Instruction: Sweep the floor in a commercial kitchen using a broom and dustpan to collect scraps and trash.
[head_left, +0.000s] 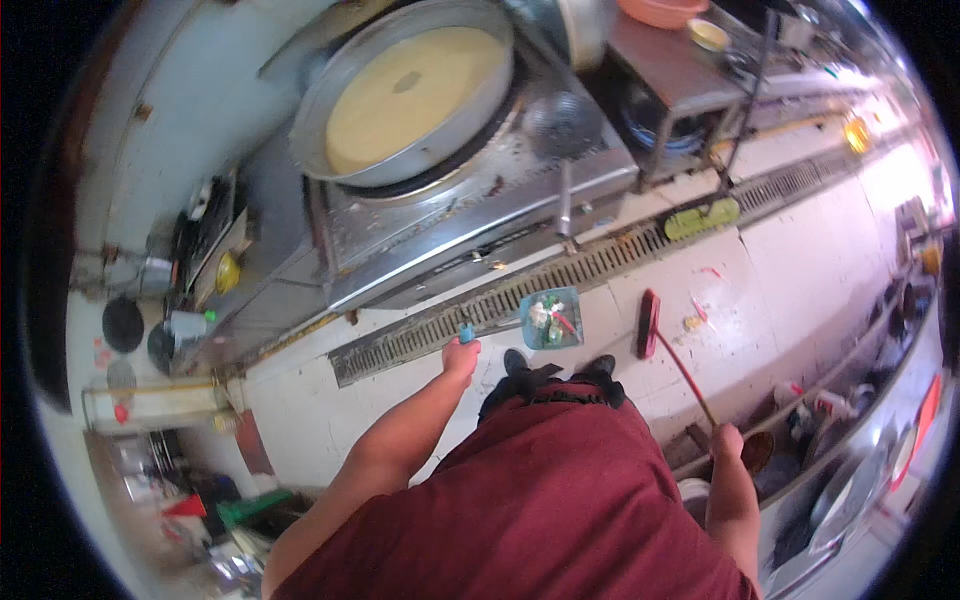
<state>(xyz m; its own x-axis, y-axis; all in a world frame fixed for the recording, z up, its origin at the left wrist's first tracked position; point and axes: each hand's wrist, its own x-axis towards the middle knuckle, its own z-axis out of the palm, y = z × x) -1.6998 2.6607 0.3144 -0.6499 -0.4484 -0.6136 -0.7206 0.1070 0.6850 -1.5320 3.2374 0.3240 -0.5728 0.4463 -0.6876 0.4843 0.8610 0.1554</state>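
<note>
My left hand (460, 360) grips the blue handle end (466, 333) of a long-handled dustpan. Its blue-green pan (529, 337) is low by the floor in front of my shoes, with white, green and red scraps (553, 315) in it. In my right hand (727, 442) is the red stick (682, 369) of a broom. The broom's red head (649, 324) is at floor level, to the right of the pan and apart from it. Beyond the head, red and pale scraps (699, 313) lie on the white tiles.
A metal drain grate (420, 330) runs along the stove (465, 202). A large pan of yellowish liquid (420, 97) stands on it, with a perforated skimmer (562, 124) beside it. A green object (702, 219) lies on the grate. Cluttered metal shelving (817, 480) is at right.
</note>
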